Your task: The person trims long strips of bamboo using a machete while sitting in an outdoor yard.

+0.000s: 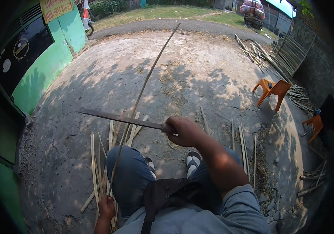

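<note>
My right hand (184,132) is closed round the handle of a long machete (126,118). Its narrow, dark blade reaches left and crosses a long thin bamboo strip (146,80). Whether the blade touches the strip, I cannot tell. Low on the left, beside my left knee, my left hand (106,207) grips the near end of that strip. The strip slants up over my left thigh and away toward the road. Several pale split bamboo pieces (93,165) lie on the ground by my left leg, some partly hidden by the leg and hand.
More bamboo strips (244,148) lie right of my right knee. An orange plastic chair (271,91) stands further right, near a bamboo pile (299,97) along the wall. Another orange seat (313,126) is beside a dark figure. A green building (42,84) borders the left; a road (143,26) crosses ahead.
</note>
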Tool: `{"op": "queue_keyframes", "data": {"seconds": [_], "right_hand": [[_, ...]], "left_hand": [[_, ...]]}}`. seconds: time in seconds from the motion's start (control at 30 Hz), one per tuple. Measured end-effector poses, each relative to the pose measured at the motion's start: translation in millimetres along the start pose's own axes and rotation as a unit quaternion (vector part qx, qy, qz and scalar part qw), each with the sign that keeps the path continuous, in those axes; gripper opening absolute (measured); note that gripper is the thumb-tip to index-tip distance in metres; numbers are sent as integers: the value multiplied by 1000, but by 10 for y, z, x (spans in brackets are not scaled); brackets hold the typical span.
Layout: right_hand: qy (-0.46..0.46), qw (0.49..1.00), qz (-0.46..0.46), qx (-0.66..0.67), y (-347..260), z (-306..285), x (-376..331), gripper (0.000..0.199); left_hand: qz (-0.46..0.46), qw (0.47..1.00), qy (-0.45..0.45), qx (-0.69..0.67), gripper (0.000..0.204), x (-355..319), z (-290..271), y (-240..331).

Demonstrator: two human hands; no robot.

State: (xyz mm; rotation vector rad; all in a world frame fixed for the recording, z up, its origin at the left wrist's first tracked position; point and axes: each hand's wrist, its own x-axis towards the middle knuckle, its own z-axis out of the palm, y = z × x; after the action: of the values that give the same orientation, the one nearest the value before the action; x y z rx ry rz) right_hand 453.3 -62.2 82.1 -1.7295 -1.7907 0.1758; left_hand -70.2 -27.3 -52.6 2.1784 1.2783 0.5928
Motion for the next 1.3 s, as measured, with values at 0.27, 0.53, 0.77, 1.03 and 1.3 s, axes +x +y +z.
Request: {"op": "queue_keyframes", "data": {"seconds": [0.27,0.53,0.77,1.03,1.3], "right_hand": [[48,978,-106,-173,-89,6,31,49],[198,967,-62,-149,176,-53,68,41],[121,976,-111,-141,-70,12,-9,38],[214,958,-98,-165,254,77,166,39],[240,954,3,-178,316,45,47,31]], "left_hand": [[-10,1000,11,-16,66,58,-126,213],[3,1000,1,27,64,84,-180,207],[10,999,1,36,60,93,-241,185],[25,999,17,19,58,127,-171,195],[40,997,24,55,61,167,-236,109]]}}
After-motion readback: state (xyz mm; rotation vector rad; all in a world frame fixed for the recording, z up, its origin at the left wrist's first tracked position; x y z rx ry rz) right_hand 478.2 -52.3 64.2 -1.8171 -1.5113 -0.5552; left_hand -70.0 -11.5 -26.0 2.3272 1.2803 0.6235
